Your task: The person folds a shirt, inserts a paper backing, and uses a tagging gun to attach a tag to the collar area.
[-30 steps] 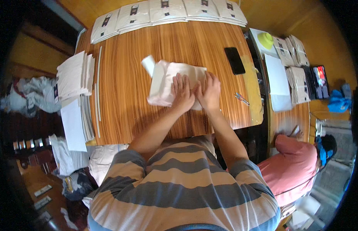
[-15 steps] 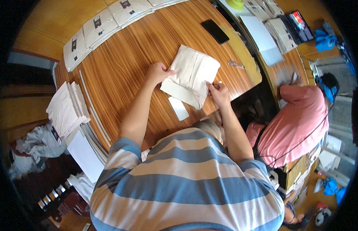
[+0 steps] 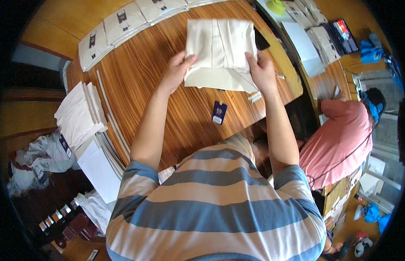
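Observation:
A folded cream garment (image 3: 222,45) is held up in front of me by both hands. My left hand (image 3: 176,69) grips its left edge, thumb on top. On the right edge, my right hand (image 3: 262,71) pinches it the same way. A looser lower flap hangs below the fold between the hands. A dark blue hang tag (image 3: 219,112) dangles or lies below the garment, over the table; whether it touches the wood I cannot tell. A small whitish strip (image 3: 254,97) shows beside my right wrist.
The wood-grain table (image 3: 141,65) carries bagged garments (image 3: 124,24) along its far edge. A black phone (image 3: 262,41) lies partly behind the garment. Folded garments (image 3: 78,108) are stacked at left, above white sheets (image 3: 98,169). A person in pink (image 3: 342,135) works at the right.
Both hands have lifted the garment up and away from me, squaring it toward the far side. The tag, pale side showing before, now shows its dark blue side. The garment now covers part of the phone.

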`<state>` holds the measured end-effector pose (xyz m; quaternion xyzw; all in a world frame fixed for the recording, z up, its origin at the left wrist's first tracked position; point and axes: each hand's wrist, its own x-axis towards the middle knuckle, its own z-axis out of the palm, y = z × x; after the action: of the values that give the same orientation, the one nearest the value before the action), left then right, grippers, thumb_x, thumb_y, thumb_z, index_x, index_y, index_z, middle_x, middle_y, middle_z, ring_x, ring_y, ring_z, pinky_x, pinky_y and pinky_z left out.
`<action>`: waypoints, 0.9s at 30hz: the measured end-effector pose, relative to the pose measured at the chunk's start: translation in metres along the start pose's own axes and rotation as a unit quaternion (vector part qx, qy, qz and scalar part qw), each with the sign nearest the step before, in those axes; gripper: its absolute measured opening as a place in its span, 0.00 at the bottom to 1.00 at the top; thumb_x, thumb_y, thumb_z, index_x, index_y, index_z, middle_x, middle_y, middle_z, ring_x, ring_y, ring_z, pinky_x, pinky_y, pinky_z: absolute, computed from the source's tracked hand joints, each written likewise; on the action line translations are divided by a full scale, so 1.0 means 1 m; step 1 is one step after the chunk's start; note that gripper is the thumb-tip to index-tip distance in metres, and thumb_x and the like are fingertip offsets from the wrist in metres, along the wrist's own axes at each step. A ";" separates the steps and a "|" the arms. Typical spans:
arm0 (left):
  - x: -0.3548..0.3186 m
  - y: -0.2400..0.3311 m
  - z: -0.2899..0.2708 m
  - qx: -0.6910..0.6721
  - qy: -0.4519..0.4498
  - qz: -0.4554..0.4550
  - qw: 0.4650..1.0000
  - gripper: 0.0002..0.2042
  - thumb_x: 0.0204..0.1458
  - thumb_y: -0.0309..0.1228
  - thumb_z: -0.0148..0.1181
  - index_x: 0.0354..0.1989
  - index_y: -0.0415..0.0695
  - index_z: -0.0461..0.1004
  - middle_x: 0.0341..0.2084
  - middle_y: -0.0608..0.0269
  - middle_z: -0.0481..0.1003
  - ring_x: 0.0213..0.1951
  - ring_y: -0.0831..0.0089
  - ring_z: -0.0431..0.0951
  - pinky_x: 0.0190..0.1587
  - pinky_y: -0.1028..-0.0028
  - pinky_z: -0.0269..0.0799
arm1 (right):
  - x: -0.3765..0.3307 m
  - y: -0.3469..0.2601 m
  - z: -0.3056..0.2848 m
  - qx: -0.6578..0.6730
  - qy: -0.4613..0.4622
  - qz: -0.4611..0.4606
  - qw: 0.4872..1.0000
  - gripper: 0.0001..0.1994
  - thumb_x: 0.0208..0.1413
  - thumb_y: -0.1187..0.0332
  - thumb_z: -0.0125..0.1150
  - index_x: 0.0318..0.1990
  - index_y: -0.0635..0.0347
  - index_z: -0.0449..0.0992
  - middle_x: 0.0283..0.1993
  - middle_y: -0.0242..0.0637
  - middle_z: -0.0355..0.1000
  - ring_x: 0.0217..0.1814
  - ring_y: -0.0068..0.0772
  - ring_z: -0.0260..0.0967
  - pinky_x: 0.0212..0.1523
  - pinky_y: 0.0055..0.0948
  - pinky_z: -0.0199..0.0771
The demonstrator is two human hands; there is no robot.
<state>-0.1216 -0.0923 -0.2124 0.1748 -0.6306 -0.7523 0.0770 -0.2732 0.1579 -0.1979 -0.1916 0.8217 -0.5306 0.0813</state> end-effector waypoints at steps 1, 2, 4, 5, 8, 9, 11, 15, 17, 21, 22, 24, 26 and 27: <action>0.001 0.005 -0.006 0.031 0.023 0.028 0.999 0.20 0.71 0.43 0.58 0.56 0.37 0.77 0.43 0.58 0.83 0.42 0.74 0.83 0.45 0.73 0.79 | 0.008 -0.012 0.005 0.067 0.009 -0.002 0.998 0.20 0.71 0.57 0.63 0.41 0.72 0.79 0.28 0.29 0.76 0.28 0.20 0.68 0.30 0.29 0.70; 0.002 0.009 -0.013 0.061 0.047 0.055 0.995 0.20 0.71 0.44 0.58 0.56 0.37 0.77 0.43 0.58 0.83 0.42 0.74 0.83 0.45 0.73 0.79 | 0.014 -0.015 0.008 0.036 0.019 -0.019 0.999 0.19 0.70 0.58 0.64 0.40 0.70 0.79 0.27 0.34 0.75 0.27 0.25 0.69 0.30 0.32 0.70; -0.007 0.013 -0.017 0.104 0.086 0.053 0.989 0.22 0.70 0.47 0.58 0.56 0.39 0.77 0.45 0.58 0.83 0.45 0.71 0.83 0.48 0.71 0.78 | 0.017 -0.015 0.016 -0.028 0.038 -0.051 0.998 0.17 0.67 0.58 0.67 0.39 0.67 0.80 0.25 0.45 0.74 0.26 0.35 0.70 0.30 0.37 0.70; -0.014 0.000 -0.018 0.125 0.102 0.027 0.987 0.23 0.70 0.49 0.57 0.56 0.39 0.77 0.45 0.56 0.83 0.46 0.67 0.83 0.51 0.64 0.78 | 0.009 -0.015 0.024 -0.082 0.049 -0.095 0.991 0.17 0.68 0.59 0.67 0.37 0.67 0.77 0.23 0.48 0.73 0.24 0.41 0.70 0.29 0.39 0.70; -0.039 -0.092 -0.016 0.187 0.124 -0.063 0.973 0.26 0.70 0.52 0.56 0.57 0.38 0.75 0.43 0.52 0.82 0.44 0.62 0.84 0.51 0.57 0.79 | -0.022 0.051 0.050 -0.137 0.001 -0.081 0.987 0.16 0.68 0.60 0.67 0.38 0.68 0.76 0.23 0.53 0.72 0.24 0.46 0.73 0.28 0.43 0.72; -0.051 -0.117 -0.010 0.198 0.093 -0.093 0.971 0.27 0.70 0.52 0.55 0.58 0.37 0.75 0.41 0.51 0.82 0.42 0.61 0.84 0.50 0.55 0.80 | -0.036 0.081 0.055 -0.173 -0.010 -0.092 0.981 0.16 0.67 0.60 0.67 0.39 0.68 0.75 0.24 0.55 0.72 0.24 0.48 0.75 0.29 0.44 0.73; -0.082 -0.160 0.001 0.242 0.095 -0.118 0.959 0.26 0.70 0.51 0.56 0.55 0.36 0.74 0.35 0.50 0.82 0.34 0.63 0.84 0.39 0.60 0.82 | -0.067 0.118 0.054 -0.147 -0.076 -0.015 0.986 0.17 0.66 0.59 0.68 0.40 0.68 0.75 0.23 0.53 0.73 0.26 0.46 0.77 0.29 0.42 0.75; -0.151 -0.141 0.031 0.122 0.205 -0.144 0.960 0.18 0.65 0.40 0.67 0.50 0.36 0.73 0.31 0.50 0.81 0.26 0.70 0.81 0.29 0.70 0.77 | -0.109 0.132 0.003 -0.059 -0.157 0.065 0.984 0.21 0.62 0.61 0.74 0.49 0.69 0.73 0.30 0.45 0.80 0.29 0.36 0.78 0.33 0.38 0.79; -0.188 -0.132 0.037 0.122 0.180 -0.168 0.962 0.16 0.64 0.33 0.69 0.53 0.38 0.74 0.36 0.53 0.83 0.35 0.72 0.83 0.38 0.69 0.80 | -0.123 0.125 -0.026 -0.080 -0.238 0.064 0.966 0.22 0.62 0.64 0.74 0.55 0.67 0.72 0.36 0.44 0.81 0.32 0.33 0.79 0.35 0.35 0.81; -0.232 -0.149 0.047 0.180 0.111 -0.114 0.971 0.16 0.60 0.32 0.73 0.53 0.42 0.79 0.41 0.60 0.85 0.39 0.73 0.85 0.43 0.71 0.81 | -0.139 0.119 -0.061 -0.056 -0.353 0.076 0.931 0.19 0.61 0.67 0.75 0.55 0.63 0.75 0.39 0.43 0.80 0.36 0.33 0.80 0.37 0.32 0.82; -0.234 -0.148 0.048 0.185 0.090 -0.115 0.972 0.16 0.59 0.31 0.74 0.53 0.42 0.79 0.39 0.61 0.85 0.39 0.73 0.84 0.42 0.71 0.81 | -0.138 0.119 -0.068 -0.039 -0.378 0.048 0.924 0.18 0.60 0.68 0.75 0.54 0.63 0.76 0.40 0.44 0.80 0.36 0.34 0.81 0.38 0.32 0.82; -0.236 -0.150 0.048 0.216 0.056 -0.108 0.969 0.17 0.57 0.31 0.75 0.54 0.42 0.80 0.39 0.60 0.85 0.39 0.72 0.85 0.43 0.71 0.82 | -0.138 0.127 -0.071 -0.036 -0.406 -0.027 0.913 0.18 0.56 0.71 0.77 0.52 0.63 0.78 0.42 0.45 0.80 0.38 0.36 0.81 0.38 0.32 0.83; -0.230 -0.149 0.049 0.266 0.038 -0.088 0.959 0.19 0.56 0.31 0.76 0.54 0.43 0.81 0.42 0.57 0.85 0.40 0.70 0.87 0.44 0.70 0.83 | -0.136 0.131 -0.071 -0.034 -0.393 -0.042 0.918 0.19 0.55 0.72 0.78 0.52 0.63 0.78 0.43 0.46 0.80 0.38 0.36 0.81 0.38 0.32 0.83; -0.232 -0.150 0.057 0.276 0.059 -0.082 0.956 0.17 0.56 0.30 0.76 0.53 0.42 0.81 0.41 0.56 0.85 0.41 0.70 0.87 0.44 0.70 0.83 | -0.138 0.132 -0.072 -0.034 -0.387 -0.049 0.920 0.19 0.54 0.72 0.78 0.52 0.63 0.79 0.43 0.46 0.79 0.38 0.36 0.81 0.38 0.32 0.83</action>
<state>0.0891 0.0673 -0.3119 0.2840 -0.7913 -0.5415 0.0007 -0.2014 0.3216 -0.2963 -0.4248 0.7331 -0.3903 0.3603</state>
